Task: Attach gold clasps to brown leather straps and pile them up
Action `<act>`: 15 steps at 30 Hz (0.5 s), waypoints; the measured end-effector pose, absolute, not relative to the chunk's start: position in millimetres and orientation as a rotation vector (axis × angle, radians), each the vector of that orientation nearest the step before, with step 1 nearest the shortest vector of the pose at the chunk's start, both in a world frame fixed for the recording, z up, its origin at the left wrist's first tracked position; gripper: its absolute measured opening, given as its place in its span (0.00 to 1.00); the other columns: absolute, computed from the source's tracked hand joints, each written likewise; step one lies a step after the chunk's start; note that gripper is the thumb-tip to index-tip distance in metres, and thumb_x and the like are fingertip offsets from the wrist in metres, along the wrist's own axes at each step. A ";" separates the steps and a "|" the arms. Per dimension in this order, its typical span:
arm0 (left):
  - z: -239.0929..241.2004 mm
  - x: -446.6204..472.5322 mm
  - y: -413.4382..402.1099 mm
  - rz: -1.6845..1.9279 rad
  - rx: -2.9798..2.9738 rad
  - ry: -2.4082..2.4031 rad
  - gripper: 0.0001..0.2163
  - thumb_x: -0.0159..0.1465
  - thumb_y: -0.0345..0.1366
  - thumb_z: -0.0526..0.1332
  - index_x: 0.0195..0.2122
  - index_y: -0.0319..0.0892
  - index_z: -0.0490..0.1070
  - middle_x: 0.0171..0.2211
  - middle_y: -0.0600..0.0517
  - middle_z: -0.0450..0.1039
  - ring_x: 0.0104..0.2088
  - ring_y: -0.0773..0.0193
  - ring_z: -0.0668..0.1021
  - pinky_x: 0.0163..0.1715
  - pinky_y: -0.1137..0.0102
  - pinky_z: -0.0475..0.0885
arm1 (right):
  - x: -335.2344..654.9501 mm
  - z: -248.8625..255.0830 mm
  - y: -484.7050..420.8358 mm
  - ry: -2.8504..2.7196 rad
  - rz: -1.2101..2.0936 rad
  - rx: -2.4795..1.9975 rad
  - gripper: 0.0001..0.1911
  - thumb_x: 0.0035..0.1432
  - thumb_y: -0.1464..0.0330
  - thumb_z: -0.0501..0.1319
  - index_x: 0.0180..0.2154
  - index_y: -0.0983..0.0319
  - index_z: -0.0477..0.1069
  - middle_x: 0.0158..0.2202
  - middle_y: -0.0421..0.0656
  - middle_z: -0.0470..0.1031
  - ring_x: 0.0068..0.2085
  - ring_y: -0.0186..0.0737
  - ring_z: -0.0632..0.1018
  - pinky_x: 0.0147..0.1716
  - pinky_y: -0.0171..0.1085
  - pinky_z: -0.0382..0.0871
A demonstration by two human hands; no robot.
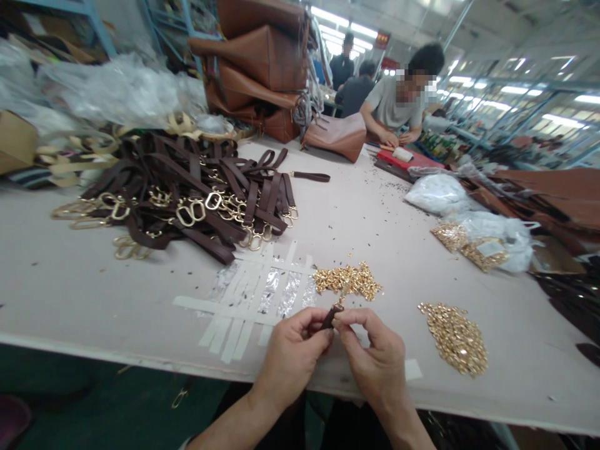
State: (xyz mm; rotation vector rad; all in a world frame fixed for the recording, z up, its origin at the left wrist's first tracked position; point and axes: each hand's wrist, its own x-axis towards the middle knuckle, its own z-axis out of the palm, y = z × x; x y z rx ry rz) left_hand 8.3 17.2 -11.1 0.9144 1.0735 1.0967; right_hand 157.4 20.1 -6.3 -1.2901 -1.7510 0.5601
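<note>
Close to the table's front edge, my left hand (295, 350) is closed around the end of a dark brown leather strap (330, 317). A small gold metal fitting (342, 301) shows at the strap's far end. Thumb and fingertips of my right hand (375, 350) pinch together against the strap's right side; whatever lies between them is too small to make out. Just beyond my fingers is a loose pile of small gold metal pieces (349, 279). Another pile of small gold pieces (457, 337) lies to the right of my right hand.
A heap of dark brown straps with gold clasps (201, 187) covers the left. Pale tape strips (248, 294) cross the table beside my left hand. Brown leather bags (267, 62) are stacked behind. Plastic bags (497, 237) stand right. A co-worker (398, 103) sits at the far end.
</note>
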 end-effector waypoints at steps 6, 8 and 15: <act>-6.1 8.4 5.0 1.190 1.222 1.196 0.11 0.60 0.25 0.60 0.39 0.44 0.79 0.35 0.52 0.80 0.38 0.60 0.79 0.40 0.70 0.71 | 153.0 -13.3 14.1 -1.368 0.883 -1.288 0.08 0.56 0.65 0.67 0.36 0.59 0.72 0.32 0.41 0.76 0.35 0.39 0.78 0.36 0.35 0.75; -5.5 8.8 1.0 1.200 1.304 1.210 0.12 0.59 0.24 0.59 0.38 0.44 0.79 0.35 0.51 0.79 0.37 0.60 0.79 0.39 0.69 0.71 | 155.3 -17.4 13.5 -1.265 1.004 -1.257 0.12 0.53 0.62 0.70 0.37 0.59 0.72 0.32 0.42 0.77 0.35 0.41 0.79 0.35 0.36 0.76; -6.1 23.6 -2.1 1.134 1.659 1.218 0.12 0.52 0.24 0.62 0.36 0.39 0.80 0.29 0.46 0.81 0.29 0.58 0.80 0.30 0.69 0.72 | 184.3 -32.2 10.1 -1.064 1.197 -1.349 0.22 0.37 0.55 0.76 0.33 0.57 0.74 0.32 0.46 0.81 0.34 0.50 0.82 0.34 0.42 0.80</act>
